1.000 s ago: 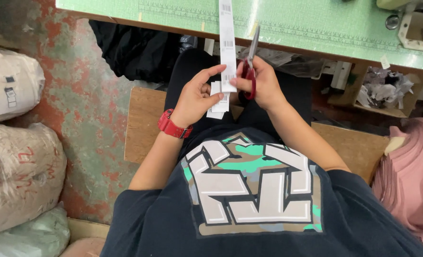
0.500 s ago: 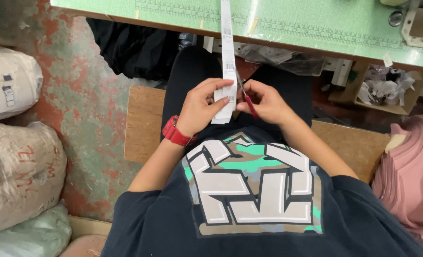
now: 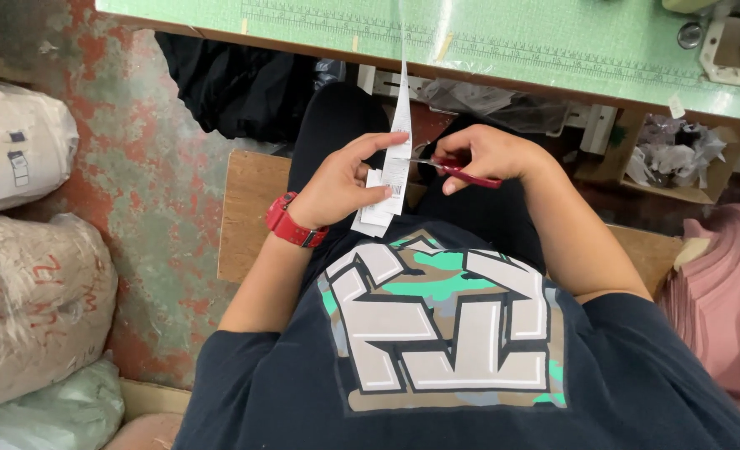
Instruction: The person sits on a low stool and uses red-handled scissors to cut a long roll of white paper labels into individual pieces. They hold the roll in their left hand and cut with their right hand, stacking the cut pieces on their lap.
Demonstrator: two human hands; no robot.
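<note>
While the left hand (image 3: 341,185) keeps its fingers pinched shut on the white strip (image 3: 395,162) hanging from the bench (image 3: 553,42) at twelve o'clock, the right hand (image 3: 478,154), gripping red scissors (image 3: 457,171), has swung them level at three o'clock, blades meeting the strip.

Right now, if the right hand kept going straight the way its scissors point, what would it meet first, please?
The right hand points its red-handled scissors leftward. First in line is the white label strip, with the blade tips already at its edge. The left hand holding the strip lies just behind, though depth is uncertain.
</note>
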